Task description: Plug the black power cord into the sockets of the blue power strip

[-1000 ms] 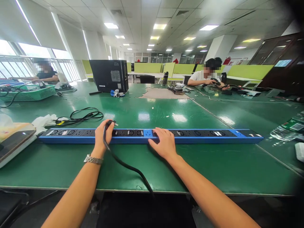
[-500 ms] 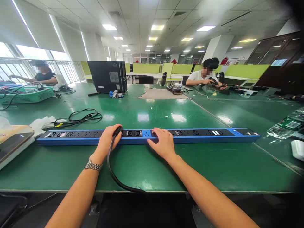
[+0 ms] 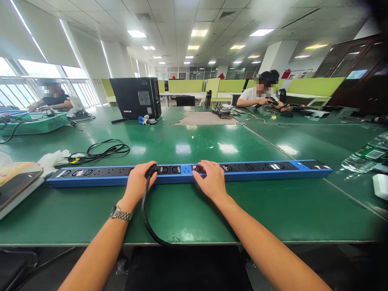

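A long blue power strip with black sockets lies across the green table. My left hand, with a metal watch on its wrist, grips a black plug over the strip's sockets, left of the middle. From the plug a thick black cable runs down to the table's front edge. My right hand rests on the strip just right of its blue middle section, fingers bent over the top and thumb apart. Whether the plug sits fully in a socket is hidden by my fingers.
A coiled black cable lies behind the strip's left part. Farther back stand a black computer case and a green basket. A water bottle lies at the right. Two people sit at the table's far side.
My left hand and the plug have shifted slightly right on the strip. My right hand has moved a little right, its thumb now up on the strip's top.
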The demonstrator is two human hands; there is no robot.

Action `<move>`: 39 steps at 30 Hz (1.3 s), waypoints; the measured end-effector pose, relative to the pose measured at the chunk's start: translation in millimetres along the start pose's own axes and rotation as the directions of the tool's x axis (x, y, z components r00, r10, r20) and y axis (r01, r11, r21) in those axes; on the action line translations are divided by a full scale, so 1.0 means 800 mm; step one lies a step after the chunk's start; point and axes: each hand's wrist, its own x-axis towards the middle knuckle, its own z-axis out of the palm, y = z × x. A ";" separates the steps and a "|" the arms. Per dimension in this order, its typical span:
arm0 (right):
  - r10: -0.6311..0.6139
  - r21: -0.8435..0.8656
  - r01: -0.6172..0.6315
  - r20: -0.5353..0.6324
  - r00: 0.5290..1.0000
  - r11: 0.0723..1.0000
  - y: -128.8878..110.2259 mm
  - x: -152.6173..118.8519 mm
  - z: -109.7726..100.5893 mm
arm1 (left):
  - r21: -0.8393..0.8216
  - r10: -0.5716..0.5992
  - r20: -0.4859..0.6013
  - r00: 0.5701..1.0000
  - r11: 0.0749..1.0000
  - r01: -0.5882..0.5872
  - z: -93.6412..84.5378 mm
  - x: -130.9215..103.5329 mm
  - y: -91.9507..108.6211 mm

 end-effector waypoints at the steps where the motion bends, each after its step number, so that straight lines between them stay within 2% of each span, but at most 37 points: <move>1: 0.009 -0.006 -0.009 0.004 1.000 1.000 0.001 0.001 -0.001 | -0.012 -0.008 -0.021 1.000 1.000 0.008 0.001 -0.001 0.000; 5: 0.013 -0.005 -0.013 0.017 1.000 1.000 0.001 0.002 -0.005 | -0.092 -0.103 -0.080 0.992 0.991 0.095 0.002 -0.003 0.004; 8: 0.002 -0.016 -0.002 0.029 1.000 1.000 -0.002 0.001 -0.006 | -0.191 -0.209 -0.170 0.963 0.966 0.176 -0.001 -0.003 0.017; 10: -0.002 -0.022 0.003 0.037 0.999 1.000 -0.003 0.001 -0.005 | -0.230 -0.223 -0.199 0.954 0.957 0.176 0.000 -0.002 0.031; 12: -0.001 -0.007 0.001 0.031 1.000 1.000 -0.004 0.001 -0.005 | -0.254 -0.184 -0.153 0.971 0.957 0.141 0.006 0.002 0.045; 15: 0.002 0.036 -0.002 0.003 1.000 0.999 -0.003 0.002 -0.005 | -0.295 -0.121 -0.028 0.992 0.949 0.107 0.023 0.014 0.065; 20: 0.013 0.066 -0.012 -0.014 1.000 0.998 0.001 0.003 -0.006 | -0.207 -0.063 0.064 0.996 0.975 0.075 0.055 0.037 0.093; 23: 0.025 0.091 -0.022 -0.033 0.999 0.996 0.001 0.003 -0.007 | -0.105 -0.047 0.101 0.994 0.993 0.058 0.063 0.045 0.104; 33: 0.043 0.125 -0.037 -0.040 0.998 0.991 -0.004 0.003 -0.008 | 0.087 -0.025 0.126 0.992 0.996 0.014 0.062 0.045 0.116; 36: -0.006 0.140 0.013 -0.053 0.999 0.990 -0.005 0.002 -0.007 | 0.067 0.041 0.125 0.991 0.997 -0.050 0.068 0.046 0.114; 39: -0.105 0.160 0.110 -0.040 0.994 0.981 -0.008 0.000 -0.007 | 0.022 0.069 0.149 0.986 0.997 -0.073 0.070 0.042 0.111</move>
